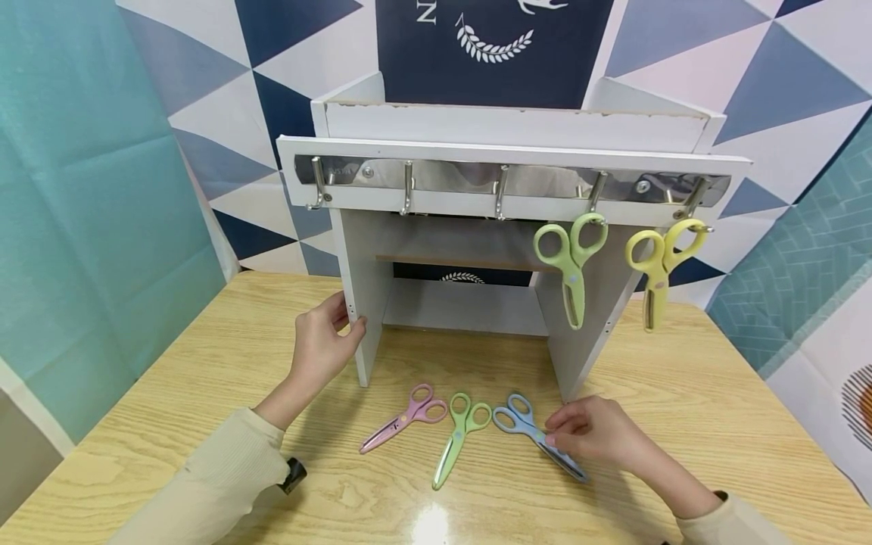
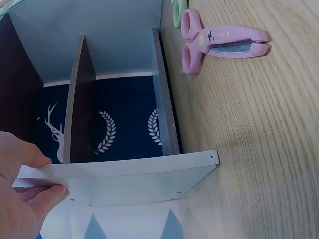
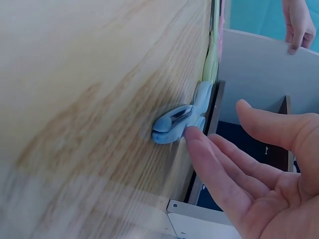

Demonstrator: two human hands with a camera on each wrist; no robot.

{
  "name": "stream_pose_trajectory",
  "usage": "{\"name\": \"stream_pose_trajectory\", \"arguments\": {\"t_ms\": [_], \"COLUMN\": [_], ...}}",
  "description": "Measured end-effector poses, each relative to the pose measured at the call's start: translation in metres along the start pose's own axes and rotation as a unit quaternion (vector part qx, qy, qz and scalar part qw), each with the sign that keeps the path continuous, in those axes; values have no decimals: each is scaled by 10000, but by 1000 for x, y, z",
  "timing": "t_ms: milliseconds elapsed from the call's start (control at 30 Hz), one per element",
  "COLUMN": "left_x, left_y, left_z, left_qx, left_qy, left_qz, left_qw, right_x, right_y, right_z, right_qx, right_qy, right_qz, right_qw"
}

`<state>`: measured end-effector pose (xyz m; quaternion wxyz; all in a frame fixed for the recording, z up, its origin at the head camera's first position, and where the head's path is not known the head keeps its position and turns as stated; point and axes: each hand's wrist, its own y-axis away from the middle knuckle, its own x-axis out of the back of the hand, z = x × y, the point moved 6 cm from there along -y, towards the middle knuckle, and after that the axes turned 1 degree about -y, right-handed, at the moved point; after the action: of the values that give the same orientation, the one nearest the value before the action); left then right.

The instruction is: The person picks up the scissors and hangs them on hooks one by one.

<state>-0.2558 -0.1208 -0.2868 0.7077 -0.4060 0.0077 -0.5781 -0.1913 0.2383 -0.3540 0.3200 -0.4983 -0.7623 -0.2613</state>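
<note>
My left hand (image 1: 322, 342) grips the front edge of the left side panel of a white shelf unit (image 1: 354, 303), thumb on one face and fingers on the other. My right hand (image 1: 597, 430) is at the blue scissors (image 1: 534, 433), which lie on the table; in the right wrist view the index fingertip appears to touch them while the thumb stands apart. Left of these lie green scissors (image 1: 458, 439) and pink scissors (image 2: 227, 41). From hooks on the shelf's front rail hang light green scissors (image 1: 572, 265) and yellow scissors (image 1: 659, 271).
The metal hook rail (image 1: 456, 178) runs across the shelf's front, with three hooks on the left bearing nothing. The wooden table (image 1: 225, 363) reaches back to a patterned backdrop (image 1: 225, 121). A small black object (image 1: 293, 475) is at the left sleeve.
</note>
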Motion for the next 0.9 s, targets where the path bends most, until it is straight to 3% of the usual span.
{"name": "stream_pose_trajectory", "arguments": {"t_ms": [233, 467, 900], "left_x": [0, 0, 0], "left_y": [1, 0, 0], "left_z": [-1, 0, 1], "left_qx": [33, -12, -81], "left_qy": [-11, 14, -20], "left_qz": [-18, 10, -4], "left_qw": [10000, 10000, 10000], "right_x": [-1, -2, -6], "right_y": [1, 0, 0], "right_z": [0, 0, -3], "right_qx": [22, 32, 81], "right_qy": [254, 174, 730], "right_qz": [1, -37, 218], "right_qw": [9997, 9998, 9971]}}
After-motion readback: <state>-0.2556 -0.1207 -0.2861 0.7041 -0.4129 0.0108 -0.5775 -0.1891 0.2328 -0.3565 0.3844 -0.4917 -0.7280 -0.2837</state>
